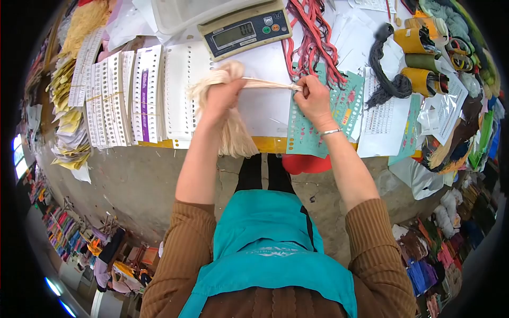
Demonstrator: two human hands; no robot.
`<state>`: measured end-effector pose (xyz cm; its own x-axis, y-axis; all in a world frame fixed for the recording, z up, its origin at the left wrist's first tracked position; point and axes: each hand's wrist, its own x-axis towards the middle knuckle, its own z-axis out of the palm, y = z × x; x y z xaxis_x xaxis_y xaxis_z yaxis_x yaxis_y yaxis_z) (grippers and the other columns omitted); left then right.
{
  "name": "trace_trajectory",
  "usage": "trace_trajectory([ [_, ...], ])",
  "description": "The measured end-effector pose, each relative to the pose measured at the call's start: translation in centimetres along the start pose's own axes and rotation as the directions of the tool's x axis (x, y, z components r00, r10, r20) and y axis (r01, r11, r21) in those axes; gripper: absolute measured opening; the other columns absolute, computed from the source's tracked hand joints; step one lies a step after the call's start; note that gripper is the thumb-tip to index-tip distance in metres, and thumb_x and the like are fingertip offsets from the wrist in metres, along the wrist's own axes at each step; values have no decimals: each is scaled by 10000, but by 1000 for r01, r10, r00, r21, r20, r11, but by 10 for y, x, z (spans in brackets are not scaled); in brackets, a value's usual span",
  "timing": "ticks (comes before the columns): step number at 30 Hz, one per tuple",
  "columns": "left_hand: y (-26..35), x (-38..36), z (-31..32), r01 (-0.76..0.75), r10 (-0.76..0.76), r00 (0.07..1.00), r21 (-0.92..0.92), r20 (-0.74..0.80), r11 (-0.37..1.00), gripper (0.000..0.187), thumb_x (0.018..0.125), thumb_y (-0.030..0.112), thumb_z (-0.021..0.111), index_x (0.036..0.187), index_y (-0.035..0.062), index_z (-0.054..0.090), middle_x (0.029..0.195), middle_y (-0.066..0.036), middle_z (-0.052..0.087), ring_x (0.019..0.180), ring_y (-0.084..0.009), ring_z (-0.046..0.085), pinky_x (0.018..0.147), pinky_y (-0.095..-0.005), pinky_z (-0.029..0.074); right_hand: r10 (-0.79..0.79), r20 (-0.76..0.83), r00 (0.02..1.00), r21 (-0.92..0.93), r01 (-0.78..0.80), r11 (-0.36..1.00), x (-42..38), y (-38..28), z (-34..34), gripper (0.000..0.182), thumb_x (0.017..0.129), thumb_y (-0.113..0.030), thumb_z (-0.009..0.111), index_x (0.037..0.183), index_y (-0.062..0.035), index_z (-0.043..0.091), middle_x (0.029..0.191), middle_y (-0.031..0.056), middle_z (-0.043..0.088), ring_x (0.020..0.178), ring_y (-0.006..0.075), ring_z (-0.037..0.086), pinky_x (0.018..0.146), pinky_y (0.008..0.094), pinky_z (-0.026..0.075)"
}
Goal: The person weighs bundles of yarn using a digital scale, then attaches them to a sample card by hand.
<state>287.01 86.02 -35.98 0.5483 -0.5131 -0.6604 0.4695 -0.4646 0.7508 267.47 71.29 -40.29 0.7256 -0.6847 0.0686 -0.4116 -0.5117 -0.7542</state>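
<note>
My left hand [224, 99] is closed around a hank of cream thread [237, 135], whose loose ends hang down past the table's front edge. From it a few strands run taut to the right, and my right hand [314, 100] pinches their far end. Beneath my right hand lies a green card punched with holes [302, 130], printed with pink marks. Above my hands stands a digital scale [244, 32], its display reading about zero. Pink and dark red thread bundles [318, 42] lie just beyond my right hand.
Stacks of white punched cards [108, 100] stand on the left, beside a purple-striped bundle [146, 93]. A dark grey hank [384, 74] and yellow-wrapped thread bundles [416, 79] lie on the right. A clear plastic tub [185, 13] sits at the back.
</note>
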Motion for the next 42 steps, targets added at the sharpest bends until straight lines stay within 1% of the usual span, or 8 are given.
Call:
trace_trajectory([
  [16, 15, -14, -25, 24, -32, 999, -384, -16, 923, 194, 846, 106, 656, 1022, 39, 611, 667, 32, 531, 449, -27, 337, 410, -194, 268, -2, 64, 998, -130, 10, 991, 1, -18, -5, 158, 763, -127, 608, 907, -161, 662, 851, 50, 568, 752, 250, 598, 628, 362, 483],
  [22, 2, -35, -75, 33, -88, 993, -532, -78, 846, 408, 942, 162, 532, 1313, 22, 439, 1109, -161, 639, 540, -70, 421, 437, -197, 330, 54, 61, 997, -138, -45, 989, 4, -24, -3, 187, 766, -121, 613, 944, -154, 661, 850, 50, 557, 644, 177, 568, 626, 314, 466],
  [25, -6, -66, -85, 73, 44, 993, -861, 109, 504, 415, 989, 180, 446, 1376, 46, 383, 1327, -193, 506, 665, -98, 467, 458, -199, 355, 125, 91, 988, -108, -115, 987, 2, -26, -4, 221, 759, -160, 598, 972, -167, 654, 871, 63, 572, 795, 249, 602, 694, 378, 479],
  [29, -15, -100, -70, 221, 314, 913, -962, 262, 159, 339, 1003, 211, 418, 1295, 105, 553, 1417, -148, 440, 932, -200, 549, 637, -249, 448, 166, 11, 986, 111, -166, 980, -3, -53, -6, 224, 767, -100, 585, 985, -85, 634, 876, 68, 592, 657, 205, 582, 628, 321, 473],
  [30, -23, -98, -71, 350, 447, 821, -932, 355, 98, 311, 997, 224, 429, 1224, 131, 621, 1448, -143, 412, 1176, -287, 512, 862, -389, 486, 170, 40, 985, 162, -175, 971, -8, -69, -6, 231, 791, -79, 570, 1013, -54, 628, 877, 48, 628, 624, 136, 569, 605, 283, 465],
  [34, -10, -115, -49, 310, 506, 792, -939, 343, 152, 297, 985, 234, 456, 1225, 154, 612, 1480, -111, 377, 1407, -337, 267, 1084, -660, 259, 167, 432, 886, 505, -391, 770, -26, -149, -12, 231, 827, -79, 550, 1039, -30, 628, 902, 38, 658, 703, 89, 566, 665, 255, 465],
  [39, 1, -123, -43, 205, 546, 794, -963, 267, 174, 266, 976, 245, 478, 1176, 147, 623, 1449, -86, 433, 1415, -329, 250, 1101, -641, 232, 245, 598, 763, 644, -640, 420, -35, -185, -14, 253, 850, -106, 543, 1056, 16, 626, 934, 56, 653, 796, 94, 562, 748, 227, 449],
  [42, 4, -126, -42, 107, 555, 802, -966, 223, 234, 213, 967, 247, 491, 1066, 117, 628, 1390, -112, 490, 1415, -341, 249, 1129, -604, 194, 415, 293, 862, 597, -504, 625, -48, -182, -3, 264, 877, -178, 563, 1043, 15, 632, 931, 45, 640, 834, 82, 559, 755, 224, 443],
])
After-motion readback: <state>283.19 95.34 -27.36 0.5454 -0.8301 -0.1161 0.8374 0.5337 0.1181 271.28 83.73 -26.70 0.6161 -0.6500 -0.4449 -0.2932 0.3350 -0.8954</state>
